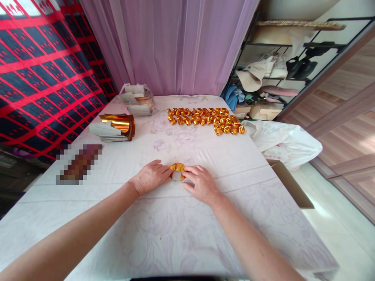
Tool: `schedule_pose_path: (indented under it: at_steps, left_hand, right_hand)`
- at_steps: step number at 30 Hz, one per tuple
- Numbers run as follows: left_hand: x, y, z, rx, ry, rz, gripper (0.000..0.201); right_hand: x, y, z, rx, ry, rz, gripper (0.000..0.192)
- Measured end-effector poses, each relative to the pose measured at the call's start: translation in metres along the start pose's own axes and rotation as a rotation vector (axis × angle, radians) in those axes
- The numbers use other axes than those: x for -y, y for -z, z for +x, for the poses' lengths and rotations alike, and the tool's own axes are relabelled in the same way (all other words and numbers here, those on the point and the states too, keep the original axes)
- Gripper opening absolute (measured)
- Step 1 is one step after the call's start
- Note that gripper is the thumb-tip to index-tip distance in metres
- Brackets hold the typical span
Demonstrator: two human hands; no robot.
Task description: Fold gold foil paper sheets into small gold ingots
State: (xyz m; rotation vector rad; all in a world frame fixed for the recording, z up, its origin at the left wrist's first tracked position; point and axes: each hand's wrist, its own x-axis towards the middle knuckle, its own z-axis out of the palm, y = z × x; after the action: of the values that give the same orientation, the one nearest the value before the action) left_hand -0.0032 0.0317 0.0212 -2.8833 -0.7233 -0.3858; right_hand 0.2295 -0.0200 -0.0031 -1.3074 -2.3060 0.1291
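A small piece of gold foil paper (177, 168), partly folded with a whitish part showing, lies at the middle of the table between my two hands. My left hand (152, 176) has its fingertips closed on the paper's left end. On the opposite end, the fingers of my right hand (201, 182) pinch the paper, with the thumb a little lower. Farther back sit rows of folded gold foil pieces (199, 116). To the left stands a curled stack of gold foil sheets (118, 127) with pale backs.
A clear plastic bag (137, 99) of paper stacks sits at the table's back left. A pixelated item (80, 164) lies near the left edge. Right of the table are a white plastic bag (287, 142), a cardboard box (290, 183) and a loaded shelf rack (269, 78).
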Motion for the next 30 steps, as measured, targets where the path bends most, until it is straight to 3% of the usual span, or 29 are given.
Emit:
schedule_pose_path:
  at_steps: [10, 16, 23, 30]
  left_hand:
    - [-0.005, -0.005, -0.002, -0.023, 0.041, 0.168, 0.022]
    - [-0.010, -0.008, -0.005, -0.082, 0.093, 0.086, 0.020]
    - [-0.024, -0.010, -0.002, -0.061, 0.335, -0.101, 0.024]
    - [-0.029, -0.012, 0.005, -0.066, 0.493, -0.091, 0.030]
  right_hand:
    - [-0.002, -0.007, 0.003, -0.044, -0.025, -0.032, 0.019]
    - [-0.006, -0.010, 0.000, -0.113, -0.042, 0.036, 0.019]
    - [-0.009, -0.009, -0.001, -0.138, -0.161, 0.079, 0.016]
    - [-0.007, -0.009, 0.002, -0.111, -0.277, 0.047, 0.014]
